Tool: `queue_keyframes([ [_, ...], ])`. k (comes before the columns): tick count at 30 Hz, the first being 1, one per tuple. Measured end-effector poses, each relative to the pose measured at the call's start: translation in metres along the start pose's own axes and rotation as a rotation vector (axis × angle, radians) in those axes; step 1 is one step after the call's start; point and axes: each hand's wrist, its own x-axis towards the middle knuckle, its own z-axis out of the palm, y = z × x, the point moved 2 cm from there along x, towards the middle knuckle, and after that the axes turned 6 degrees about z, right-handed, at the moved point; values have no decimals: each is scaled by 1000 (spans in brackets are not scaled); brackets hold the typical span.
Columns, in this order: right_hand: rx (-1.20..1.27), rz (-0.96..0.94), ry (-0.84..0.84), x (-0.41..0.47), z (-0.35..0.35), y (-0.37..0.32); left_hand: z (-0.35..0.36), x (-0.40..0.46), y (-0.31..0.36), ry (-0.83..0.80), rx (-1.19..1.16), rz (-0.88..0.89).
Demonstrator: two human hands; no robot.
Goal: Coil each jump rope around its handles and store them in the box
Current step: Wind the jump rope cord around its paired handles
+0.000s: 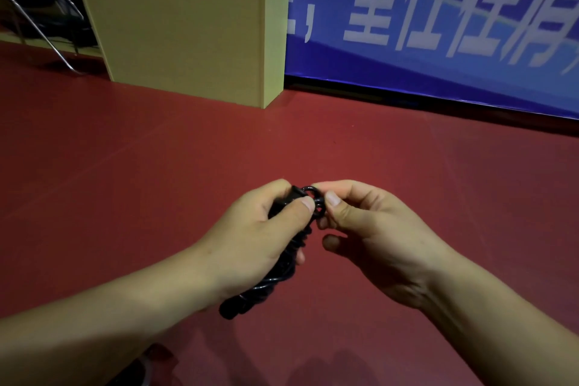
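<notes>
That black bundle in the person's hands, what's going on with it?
A person is winding up a black jump rope. The left hand grips the handles with cord already coiled around them, while the right hand pinches a small loop of cord at the top end, apparently finishing the wrap. It is held above the red floor. A tan box stands further back, by a blue banner.

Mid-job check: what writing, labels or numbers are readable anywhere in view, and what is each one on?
"重仕仕" with a comma before it: large white characters on the blue banner, as best they read; blurred.
Top-left characters on the banner: cut off by the frame edge, unreadable.
Last character at the right edge: cut off, unreadable.
Tan box, jump rope: no text visible.
</notes>
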Motion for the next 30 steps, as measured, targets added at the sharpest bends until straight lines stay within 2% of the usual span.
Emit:
queue_keyframes([
  [6,-33,19,-62,-3,-3,-3,-3,-1,1,-16,21,44],
  [10,-77,-7,-10,-6,-4,-3,-5,-2,4,-28,113,155],
  [14,-4,-47,24,-7,-3,-3,-4,-3,5,-54,195,215],
  [18,-11,-70,66,-7,-4,-1,-4,-3,3,-71,240,213],
  [24,-148,-179,146,-9,-5,-4,-3,-5,2,-88,283,206],
  [30,-187,-110,60,-11,-5,-4,1,-9,2,-125,216,190],
])
